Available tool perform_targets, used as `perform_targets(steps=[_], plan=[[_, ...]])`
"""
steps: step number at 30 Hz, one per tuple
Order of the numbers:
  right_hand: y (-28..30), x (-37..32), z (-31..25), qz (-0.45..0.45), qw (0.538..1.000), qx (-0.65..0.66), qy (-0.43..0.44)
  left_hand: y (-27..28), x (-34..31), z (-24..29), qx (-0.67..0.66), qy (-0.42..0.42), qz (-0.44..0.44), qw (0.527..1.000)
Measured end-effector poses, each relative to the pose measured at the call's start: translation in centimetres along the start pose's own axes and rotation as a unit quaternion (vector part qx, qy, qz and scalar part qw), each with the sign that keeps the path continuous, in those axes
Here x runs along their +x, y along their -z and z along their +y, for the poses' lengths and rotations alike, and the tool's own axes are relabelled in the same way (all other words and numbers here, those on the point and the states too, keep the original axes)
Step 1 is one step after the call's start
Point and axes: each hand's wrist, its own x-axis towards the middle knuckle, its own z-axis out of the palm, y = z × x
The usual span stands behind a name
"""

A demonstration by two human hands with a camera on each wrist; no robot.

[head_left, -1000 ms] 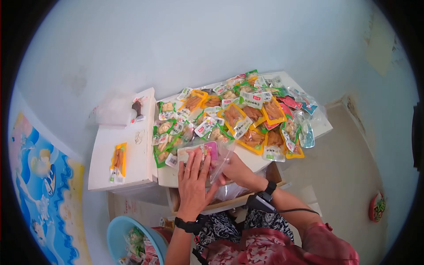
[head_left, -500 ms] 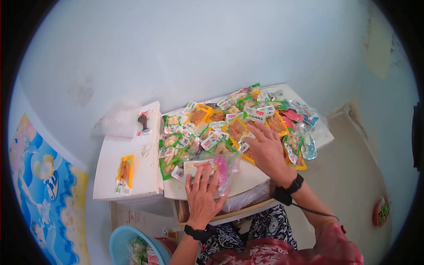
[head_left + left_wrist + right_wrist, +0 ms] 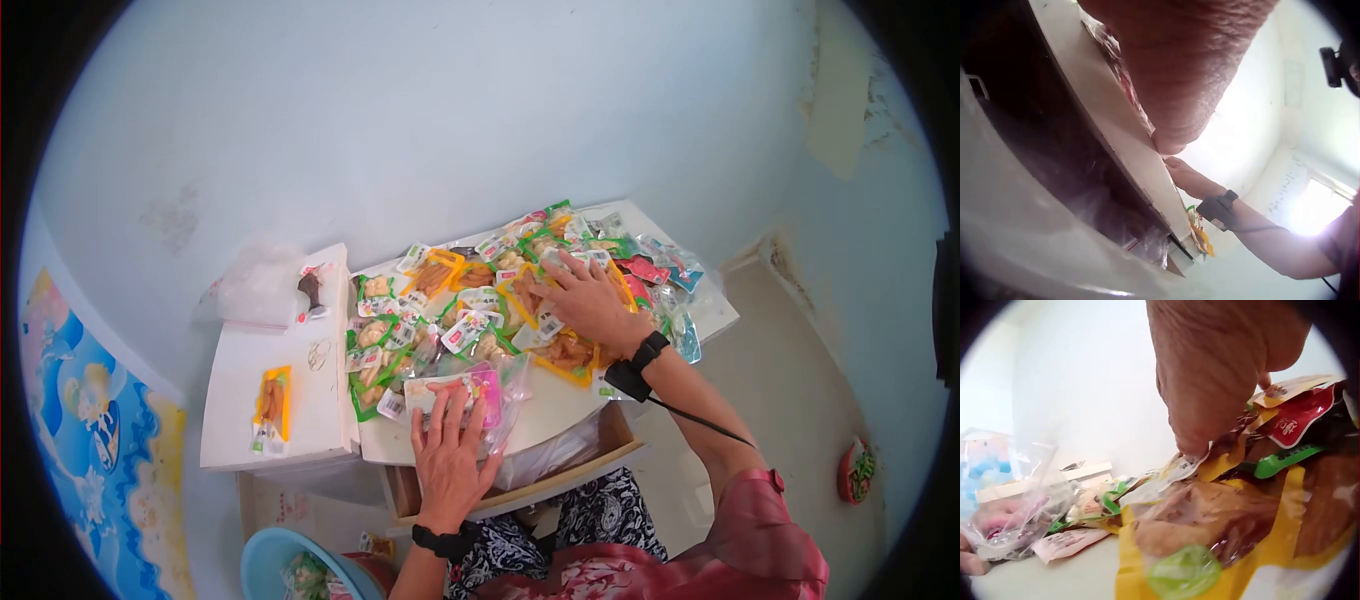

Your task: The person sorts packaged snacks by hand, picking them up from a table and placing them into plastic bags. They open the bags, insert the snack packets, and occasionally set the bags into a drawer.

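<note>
My left hand (image 3: 453, 462) rests with spread fingers on a clear bag (image 3: 515, 385) at the front edge of the white table; a packet with a pink edge (image 3: 487, 392) is in it. Over the heap of snack packets, my right hand (image 3: 600, 308) lies with its fingers extended on yellow-edged packets (image 3: 567, 355). In the right wrist view that hand (image 3: 1213, 369) touches the heap beside a yellow packet (image 3: 1204, 519); its fingertips are mostly hidden. The left wrist view shows the left hand (image 3: 1172, 69) close up, fingers out of sight.
A single yellow packet (image 3: 271, 408), a dark packet (image 3: 311, 290) and a bundle of clear bags (image 3: 258, 288) lie on the left table. An open drawer (image 3: 560, 462) with plastic inside juts out below the table edge. A blue tub (image 3: 262, 553) stands on the floor at lower left.
My right hand has left the clear bag and moved up and right onto the packet heap, its fingers now spread there. My left hand has stayed on the bag.
</note>
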Motion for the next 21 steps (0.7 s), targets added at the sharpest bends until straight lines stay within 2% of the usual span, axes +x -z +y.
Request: perform_targets(steps=[7, 13, 16, 19, 21], plan=[[-0.6, 0.7, 3.0, -0.038, 0.998, 0.018, -0.056, 0.1, -0.1, -0.1, -0.013, 0.002, 0.001, 1.000], [-0.5, 0.3, 3.4, -0.035, 0.998, 0.022, -0.039, -0.5, -0.4, -0.8, -0.012, -0.013, 0.009, 1.000], [-0.2, 0.3, 3.1, 0.059, 0.996, 0.059, -0.039, -1.0, -0.5, -1.2, -0.018, -0.007, 0.012, 1.000], [2.0, 0.4, 0.7, 0.151, 0.984, 0.084, -0.054, -0.3, -0.7, -1.1, -0.019, -0.005, -0.010, 1.000], [4.1, 0.2, -1.7, 0.197, 0.971, 0.129, -0.034, 0.3, -0.7, -1.3, -0.025, -0.013, -0.032, 0.999]])
